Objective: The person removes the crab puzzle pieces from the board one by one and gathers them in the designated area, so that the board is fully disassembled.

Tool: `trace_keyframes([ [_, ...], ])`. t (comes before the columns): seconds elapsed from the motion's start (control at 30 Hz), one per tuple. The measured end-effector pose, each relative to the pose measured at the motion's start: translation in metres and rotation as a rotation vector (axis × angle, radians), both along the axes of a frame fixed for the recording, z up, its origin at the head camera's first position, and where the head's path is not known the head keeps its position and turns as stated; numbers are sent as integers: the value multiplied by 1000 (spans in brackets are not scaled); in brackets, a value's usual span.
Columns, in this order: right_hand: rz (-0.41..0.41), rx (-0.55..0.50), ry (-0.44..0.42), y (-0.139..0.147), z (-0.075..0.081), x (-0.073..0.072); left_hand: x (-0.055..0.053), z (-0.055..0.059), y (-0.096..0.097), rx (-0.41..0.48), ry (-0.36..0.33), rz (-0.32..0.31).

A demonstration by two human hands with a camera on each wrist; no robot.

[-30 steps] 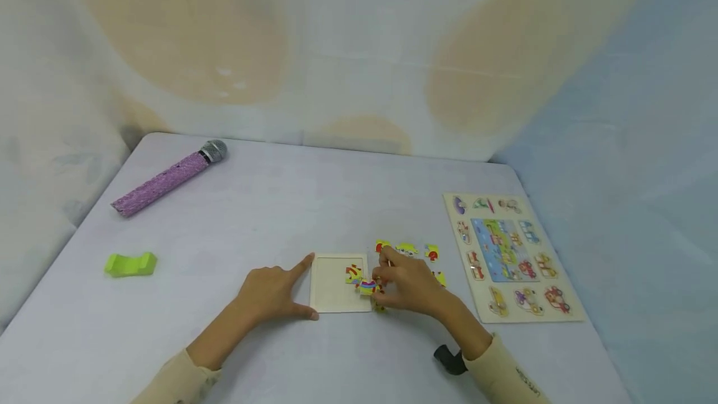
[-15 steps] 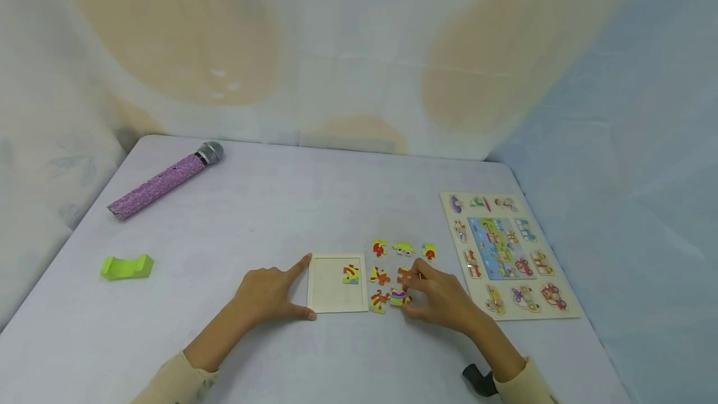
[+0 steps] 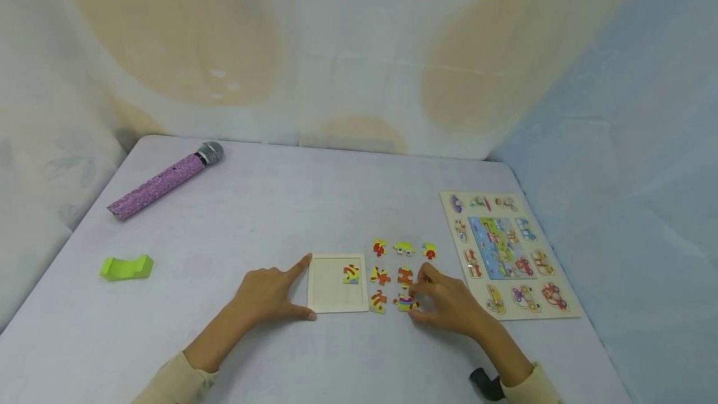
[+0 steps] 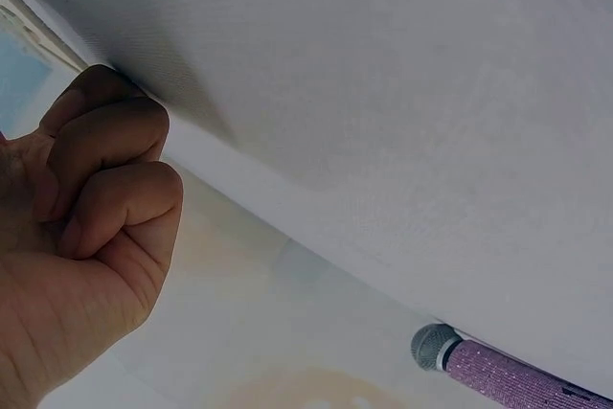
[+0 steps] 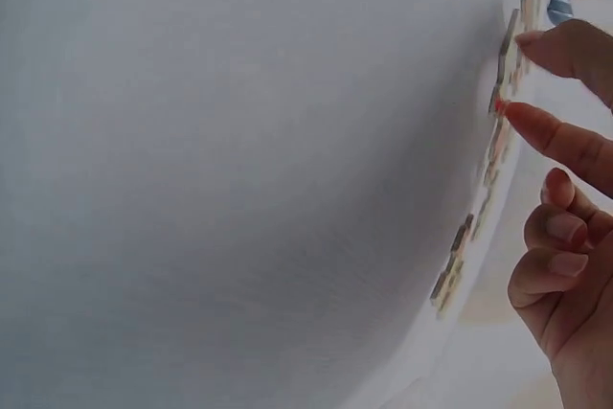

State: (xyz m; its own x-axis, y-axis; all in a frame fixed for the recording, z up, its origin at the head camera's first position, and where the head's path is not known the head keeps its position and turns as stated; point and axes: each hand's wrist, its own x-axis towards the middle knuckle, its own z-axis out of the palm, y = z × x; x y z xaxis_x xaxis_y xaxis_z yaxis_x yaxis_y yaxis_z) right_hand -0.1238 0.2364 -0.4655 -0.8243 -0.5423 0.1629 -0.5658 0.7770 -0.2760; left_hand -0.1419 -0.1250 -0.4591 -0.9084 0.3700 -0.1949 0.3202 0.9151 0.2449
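Observation:
In the head view, a square wooden puzzle tray (image 3: 326, 292) lies mid-table with one red-and-yellow puzzle piece (image 3: 351, 274) inside it. My left hand (image 3: 266, 295) steadies the tray's left side, index finger at the upper corner and thumb at the lower. The left wrist view shows that hand's other fingers (image 4: 115, 155) curled in. To the tray's right, my right hand (image 3: 445, 301) holds a rainbow-striped puzzle piece (image 3: 405, 303) between thumb and index finger, flat at the tabletop. Several more puzzle pieces (image 3: 379, 275) lie around it in rows.
A larger wooden picture board (image 3: 507, 254) lies at the right. A purple glittery microphone (image 3: 159, 186) is at the back left, with a lime-green block (image 3: 126, 267) nearer. By my right sleeve sits a black curved object (image 3: 485, 384), partly hidden.
My right hand has carried the rainbow-striped piece from above the tray's right edge rightward and down to the table among the other pieces. The left hand has stayed at the tray.

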Motion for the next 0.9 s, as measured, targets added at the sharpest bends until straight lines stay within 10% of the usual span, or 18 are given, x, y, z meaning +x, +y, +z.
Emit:
trace_keyframes([
  [0.9, 115, 14, -42, -77, 12, -46, 0, -2, 0, 15, -2, 3],
])
